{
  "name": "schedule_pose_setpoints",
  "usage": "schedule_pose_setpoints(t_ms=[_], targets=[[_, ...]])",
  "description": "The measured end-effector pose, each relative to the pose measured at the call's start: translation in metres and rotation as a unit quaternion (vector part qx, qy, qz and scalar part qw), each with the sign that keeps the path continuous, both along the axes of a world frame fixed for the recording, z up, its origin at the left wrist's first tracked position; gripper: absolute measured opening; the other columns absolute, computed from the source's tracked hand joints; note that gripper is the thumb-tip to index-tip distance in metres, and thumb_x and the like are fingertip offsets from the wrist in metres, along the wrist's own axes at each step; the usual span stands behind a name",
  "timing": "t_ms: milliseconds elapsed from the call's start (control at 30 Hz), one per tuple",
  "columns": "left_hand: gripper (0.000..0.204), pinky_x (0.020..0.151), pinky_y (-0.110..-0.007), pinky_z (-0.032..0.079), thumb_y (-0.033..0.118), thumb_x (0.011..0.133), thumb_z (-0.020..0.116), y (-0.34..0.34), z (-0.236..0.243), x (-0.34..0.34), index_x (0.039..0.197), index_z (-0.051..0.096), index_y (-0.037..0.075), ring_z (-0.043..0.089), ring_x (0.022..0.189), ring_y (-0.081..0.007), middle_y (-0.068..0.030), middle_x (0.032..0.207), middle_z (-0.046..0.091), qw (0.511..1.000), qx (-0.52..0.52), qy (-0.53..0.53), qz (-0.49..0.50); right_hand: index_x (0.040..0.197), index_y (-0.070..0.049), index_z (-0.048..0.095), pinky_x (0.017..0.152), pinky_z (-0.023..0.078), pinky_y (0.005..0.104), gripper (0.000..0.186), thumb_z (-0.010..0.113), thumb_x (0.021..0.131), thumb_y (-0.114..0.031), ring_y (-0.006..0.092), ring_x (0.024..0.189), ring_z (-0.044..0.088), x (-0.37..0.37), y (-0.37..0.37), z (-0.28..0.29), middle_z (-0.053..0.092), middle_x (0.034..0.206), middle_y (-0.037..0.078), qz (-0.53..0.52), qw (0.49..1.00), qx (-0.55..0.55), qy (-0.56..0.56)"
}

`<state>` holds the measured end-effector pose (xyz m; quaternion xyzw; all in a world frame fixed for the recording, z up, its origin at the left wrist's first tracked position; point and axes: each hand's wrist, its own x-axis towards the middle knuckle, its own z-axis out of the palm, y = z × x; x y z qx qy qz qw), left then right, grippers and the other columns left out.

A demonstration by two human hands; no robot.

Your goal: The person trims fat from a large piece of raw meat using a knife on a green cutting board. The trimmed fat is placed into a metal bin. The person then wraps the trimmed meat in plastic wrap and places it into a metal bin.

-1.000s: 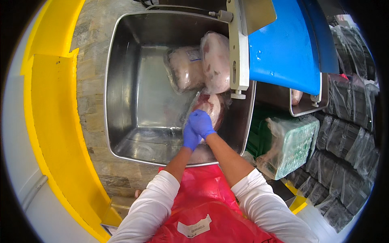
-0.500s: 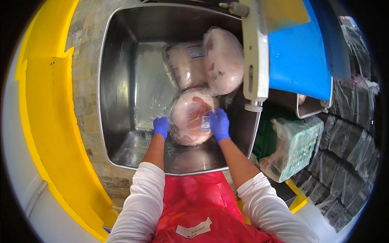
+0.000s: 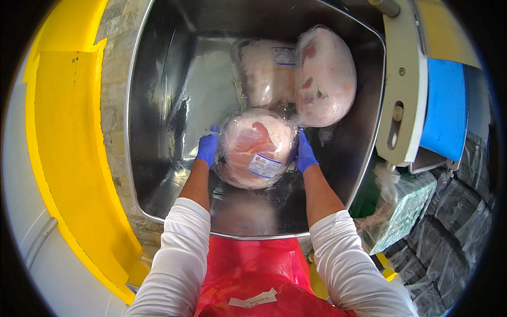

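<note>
A large plastic-wrapped piece of meat (image 3: pixel 240 150), round and pink with a white-and-blue label, lies at the near middle of a deep metal bin (image 3: pixel 253 219). My left hand (image 3: pixel 207 148), in a blue glove, grips its left side. On the opposite side my right hand (image 3: pixel 305 153), gloved the same way, clasps the meat, its fingertips partly hidden behind the edge. Just beyond lie two more wrapped pieces: a labelled meat piece (image 3: pixel 264 79) and, to its right, a paler oval meat piece (image 3: pixel 325 79).
A pale metal frame (image 3: pixel 398 90) with a blue belt (image 3: pixel 443 105) stands along the bin's right side. Below it sits a green crate (image 3: pixel 404 211) draped in clear plastic. Dark plastic-covered stacks (image 3: pixel 449 227) are at far right. A yellow ledge (image 3: pixel 68 148) runs along the left.
My right hand has shifted from the label to the right side of the near meat. That meat has turned slightly, and its label now faces up near the middle. The view has moved too.
</note>
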<state>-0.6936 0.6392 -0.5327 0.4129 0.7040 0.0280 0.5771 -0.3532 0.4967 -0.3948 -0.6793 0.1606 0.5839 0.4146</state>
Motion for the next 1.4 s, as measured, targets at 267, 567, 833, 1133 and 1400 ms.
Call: schedule_pose_setpoints(t_ms=[267,567,833,1133,1400], targets=[[0.078,0.115,-0.042,0.041,0.064,0.101,0.052,0.034,0.085,0.029,0.154,0.053,0.006,0.053,0.137,-0.0279,-0.0140,0.154,0.055,0.986,-0.089,-0.137,-0.019,0.141,-0.011,0.062,0.099,0.052,0.0425,0.058,0.052,0.105,-0.056,0.0241,0.114,0.065,-0.007,-0.015,-0.079,0.069,0.130,0.008,0.005,0.999,0.054,-0.006],[0.060,0.113,-0.043,0.044,0.050,0.106,0.054,0.092,0.122,-0.034,0.152,0.055,0.012,0.056,0.133,-0.0317,-0.0140,0.151,0.056,0.941,-0.272,-0.197,0.035,0.117,-0.012,0.070,0.064,0.055,0.0371,0.042,0.059,0.102,-0.049,0.0177,0.071,0.065,0.010,-0.004,-0.067,0.070,0.090,0.005,0.025,0.993,-0.013,0.117],[0.064,0.114,-0.039,0.043,0.051,0.106,0.047,0.025,-0.056,-0.103,0.151,0.052,0.006,0.057,0.130,-0.0311,-0.0185,0.153,0.055,0.969,-0.231,0.016,0.082,0.121,-0.015,0.071,0.078,0.055,0.0465,0.046,0.059,0.100,-0.053,0.0216,0.090,0.067,0.007,0.017,-0.067,0.072,0.109,0.005,0.132,0.984,-0.117,0.027],[0.059,0.093,-0.049,0.055,0.049,0.097,0.061,0.012,-0.033,-0.102,0.134,0.066,0.004,0.068,0.105,-0.0316,-0.0182,0.127,0.069,0.962,-0.221,-0.023,0.157,0.139,-0.012,0.061,0.099,0.054,0.0527,0.065,0.054,0.100,-0.064,0.0301,0.112,0.068,-0.019,0.033,-0.041,0.069,0.130,0.010,0.078,0.992,-0.066,0.080],[0.044,0.079,-0.046,0.059,0.038,0.094,0.067,0.032,-0.011,-0.083,0.120,0.071,0.004,0.070,0.086,-0.0304,-0.0148,0.108,0.073,0.955,-0.266,-0.023,0.129,0.129,-0.004,0.068,0.099,0.055,0.0394,0.051,0.060,0.102,-0.046,0.0268,0.107,0.071,-0.036,0.000,-0.043,0.073,0.123,0.012,-0.061,0.969,0.109,0.214]])
